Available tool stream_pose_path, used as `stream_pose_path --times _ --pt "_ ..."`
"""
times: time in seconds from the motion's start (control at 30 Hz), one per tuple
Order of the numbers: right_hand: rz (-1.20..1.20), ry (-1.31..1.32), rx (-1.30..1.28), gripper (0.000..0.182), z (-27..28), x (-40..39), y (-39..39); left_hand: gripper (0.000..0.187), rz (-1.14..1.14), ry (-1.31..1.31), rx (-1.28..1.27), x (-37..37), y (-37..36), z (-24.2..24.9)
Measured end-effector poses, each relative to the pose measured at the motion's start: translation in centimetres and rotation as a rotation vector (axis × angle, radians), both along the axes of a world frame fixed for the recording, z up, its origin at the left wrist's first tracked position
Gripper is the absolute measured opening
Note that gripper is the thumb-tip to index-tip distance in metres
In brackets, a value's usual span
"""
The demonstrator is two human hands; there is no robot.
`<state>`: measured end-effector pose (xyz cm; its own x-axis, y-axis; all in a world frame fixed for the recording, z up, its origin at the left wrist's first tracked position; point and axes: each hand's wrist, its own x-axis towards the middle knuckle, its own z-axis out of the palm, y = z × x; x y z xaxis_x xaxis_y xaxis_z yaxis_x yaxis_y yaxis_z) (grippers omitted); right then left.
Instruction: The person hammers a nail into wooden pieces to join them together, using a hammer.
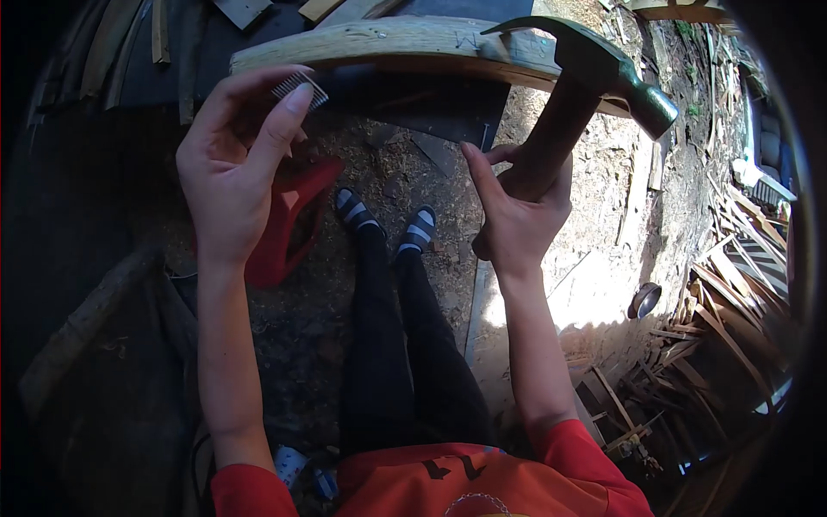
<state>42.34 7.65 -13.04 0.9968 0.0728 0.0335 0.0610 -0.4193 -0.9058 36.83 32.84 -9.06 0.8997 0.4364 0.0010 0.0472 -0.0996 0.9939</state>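
Observation:
My left hand (245, 159) is raised, pinching a small comb-like strip of thin metal pins (299, 84) between thumb and fingers. My right hand (527, 202) is wrapped around the wooden handle of a claw hammer (588, 60). The hammer's head is up, its claw pointing left and its striking face to the right. A thin nail-like shape (485, 133) shows just above my right thumb. Behind both hands lies a long, slightly curved wooden beam (388, 39) with dark markings, partly covered by the hammer head.
A red plastic stool (293, 220) stands below my left hand, left of my feet. Scrap wood (732, 284) is piled at the right, near a small round dark bowl (644, 300). Boards (112, 39) lean at the upper left. Wood shavings litter the dirt floor (388, 164).

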Motion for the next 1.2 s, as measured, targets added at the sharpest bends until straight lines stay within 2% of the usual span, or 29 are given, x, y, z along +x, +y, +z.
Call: stream_pose_path --times 0.17,0.27,0.37,0.5,0.7,0.8,0.9,1.0,1.03,1.13,1.2 --pt "-0.032 -0.010 0.019 0.038 -0.1 0.3 0.7 0.027 0.193 -0.106 0.059 0.1 3.2 -0.2" --pt "-0.005 -0.106 -0.104 0.038 -0.1 0.4 0.8 0.028 0.286 -0.124 0.140 0.4 5.1 -0.5" --pt "-0.014 -0.136 -0.149 0.040 0.0 0.5 1.2 0.028 0.304 0.044 0.141 0.9 6.8 -1.7" --pt "-0.010 -0.225 -0.229 0.041 -1.2 1.0 0.8 0.029 0.208 0.252 0.209 1.7 7.6 -2.5" --pt "0.005 -0.315 -0.350 0.039 -1.8 1.7 0.6 0.030 0.201 0.351 0.305 2.4 6.9 -1.8" --pt "0.011 -0.308 -0.383 0.037 -1.7 1.9 0.2 0.032 0.239 0.251 0.361 2.4 7.1 -2.5" --pt "0.013 -0.300 -0.404 0.035 -1.7 2.1 -0.1 0.033 0.244 0.251 0.294 2.0 7.1 -2.1" --pt "0.014 -0.298 -0.388 0.033 -1.5 2.2 -0.2 0.030 0.288 0.093 0.285 2.1 6.8 -2.5" --pt "0.016 -0.297 -0.376 0.033 -1.4 2.3 -0.3 0.028 0.292 0.127 0.309 1.9 6.8 -2.1" --pt "0.023 -0.287 -0.356 0.032 -0.6 2.0 -1.0 0.027 0.374 -0.318 0.504 1.9 5.0 -0.1" --pt "0.017 -0.269 -0.321 0.031 0.0 1.2 -1.5 0.023 0.303 -0.362 0.675 -0.1 1.8 3.3"
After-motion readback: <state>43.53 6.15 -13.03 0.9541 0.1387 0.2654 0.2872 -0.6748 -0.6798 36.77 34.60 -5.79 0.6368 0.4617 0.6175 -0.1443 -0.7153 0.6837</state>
